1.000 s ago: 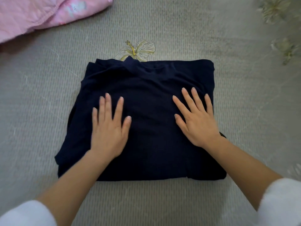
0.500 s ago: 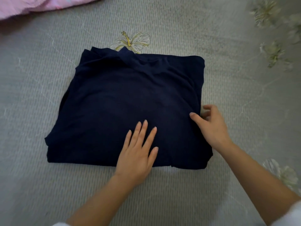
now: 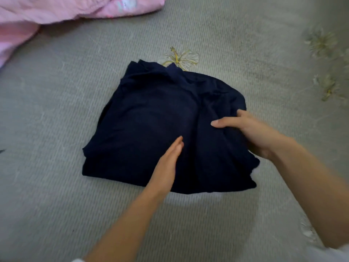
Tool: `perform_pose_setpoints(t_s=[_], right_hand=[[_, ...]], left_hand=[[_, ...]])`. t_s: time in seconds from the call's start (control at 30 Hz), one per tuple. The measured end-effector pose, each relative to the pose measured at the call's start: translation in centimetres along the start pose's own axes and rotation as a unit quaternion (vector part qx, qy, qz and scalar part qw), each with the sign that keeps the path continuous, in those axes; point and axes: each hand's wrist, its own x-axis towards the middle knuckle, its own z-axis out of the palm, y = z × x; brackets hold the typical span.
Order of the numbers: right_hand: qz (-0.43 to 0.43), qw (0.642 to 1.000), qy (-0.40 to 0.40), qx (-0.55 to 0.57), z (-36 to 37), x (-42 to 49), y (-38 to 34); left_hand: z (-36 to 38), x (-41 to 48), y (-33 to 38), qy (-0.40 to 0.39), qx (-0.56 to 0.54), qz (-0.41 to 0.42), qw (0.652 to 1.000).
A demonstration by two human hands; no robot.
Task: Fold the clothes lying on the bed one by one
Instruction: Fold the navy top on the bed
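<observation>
Nearly folded: right hand (image 3: 251, 131) grips the navy garment (image 3: 151, 120), left hand (image 3: 166, 167) presses it flat-fingered; pink clothes (image 3: 56, 8) upper left lie unfolded.

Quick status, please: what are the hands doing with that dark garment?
Left grip straight, pressing navy garment at its middle. Right grip holds its right edge, bunched up. Pink cloth far off; nothing in the way.
</observation>
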Motion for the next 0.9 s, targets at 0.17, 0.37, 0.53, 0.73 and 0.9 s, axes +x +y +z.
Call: perform_pose_setpoints(t_s=[0.17,0.37,0.53,0.73,0.9], right_hand=[[-0.126,0.983,0.098,-0.089,10.2,4.0,-4.2],[-0.092,0.954,-0.082,-0.273,20.1,7.6,-2.0],[-0.189,0.900,0.095,-0.382,18.5,8.8,0.5],[-0.239,0.843,0.080,-0.475,17.7,11.0,-1.3],[-0.248,0.833,-0.025,-0.494,18.8,12.5,-3.4]], left_hand=[[-5.8,-1.5,1.9,-0.005,-0.335,-0.049,0.941],[-12.1,-4.2,0.4,0.120,-0.412,0.010,0.903],[-13.5,-5.8,-0.9,0.143,-0.352,0.017,0.925],[-12.4,-5.0,-1.0,0.272,-0.120,0.079,0.951],[-13.9,-4.6,-1.0,0.386,-0.122,0.075,0.911]])
